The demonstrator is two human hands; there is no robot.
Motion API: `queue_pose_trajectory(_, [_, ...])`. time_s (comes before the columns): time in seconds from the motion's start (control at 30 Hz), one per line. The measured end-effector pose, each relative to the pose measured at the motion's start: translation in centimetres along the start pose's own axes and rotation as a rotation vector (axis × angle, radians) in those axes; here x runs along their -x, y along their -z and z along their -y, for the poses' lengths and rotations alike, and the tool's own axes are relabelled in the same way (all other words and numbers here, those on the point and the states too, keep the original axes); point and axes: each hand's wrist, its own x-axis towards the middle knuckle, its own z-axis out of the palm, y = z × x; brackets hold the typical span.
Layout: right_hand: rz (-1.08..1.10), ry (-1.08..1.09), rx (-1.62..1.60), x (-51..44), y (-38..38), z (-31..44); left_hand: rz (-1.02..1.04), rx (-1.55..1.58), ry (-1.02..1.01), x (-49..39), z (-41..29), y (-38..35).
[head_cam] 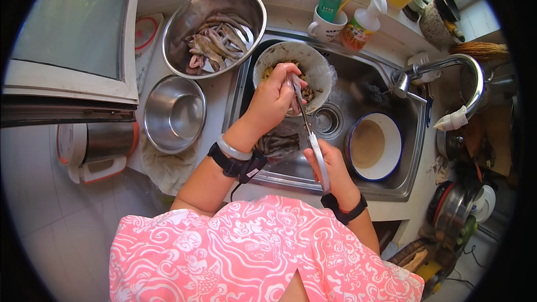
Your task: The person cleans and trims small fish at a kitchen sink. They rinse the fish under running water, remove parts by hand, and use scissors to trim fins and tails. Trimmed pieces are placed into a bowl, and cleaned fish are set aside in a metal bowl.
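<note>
Over a scrap-filled, plastic-lined bowl [321, 65] in the sink, my left hand [279, 92] grips a small fish [295, 107], mostly hidden by the fingers. My right hand [331, 163] holds light-handled scissors [319, 157], their blades reaching up to the fish. Several slender fish [218, 44] lie in a large steel bowl [168, 42] at the upper left. More dark fish [279, 143], in what looks like a clear plastic bag, rest in the sink below my left hand. A blue-rimmed white enamel basin [396, 163] with cloudy water stands to the right.
A steel bowl [153, 113] stands on the counter left of the sink [413, 184]. The curved faucet [474, 71] reaches over the right side. Along the back ledge are a white mug [325, 29] and a pump bottle [361, 29]. An open window [71, 21] juts in at the left.
</note>
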Motion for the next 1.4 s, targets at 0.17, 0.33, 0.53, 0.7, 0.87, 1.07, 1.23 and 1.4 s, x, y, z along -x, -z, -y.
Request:
queue_pose_trajectory(0.17, [-0.066,-0.04,0.135,-0.5,-0.3,-0.5,0.002,0.078,0.076,-0.1,0.2,-0.1])
queue_pose_trajectory(0.33, [-0.037,-0.08,0.121,-0.8,0.0,0.2,-0.033,0.215,0.186,-0.2,0.7,-0.3])
queue_pose_trajectory(0.53, [0.018,-0.095,0.229,1.0,0.7,2.1,-0.104,0.269,0.278,-0.5,1.4,0.4])
queue_pose_trajectory(0.7, [-0.012,-0.128,0.233,2.3,1.1,3.5,-0.059,0.253,0.259,-0.2,1.4,0.5])
queue_pose_trajectory(0.87, [-0.062,-0.183,0.301,2.7,0.7,4.0,0.001,0.231,0.211,0.5,1.7,0.3])
queue_pose_trajectory(1.07, [-0.137,-0.166,0.384,3.5,0.2,3.5,-0.018,0.083,0.12,1.0,2.9,-0.2])
queue_pose_trajectory(1.23, [-0.13,-0.057,0.413,3.6,1.1,2.9,-0.046,0.004,0.056,1.2,3.4,-0.6])
queue_pose_trajectory(1.4, [-0.089,-0.009,0.428,4.1,2.1,2.6,-0.068,0.187,0.083,2.2,2.1,-1.0])
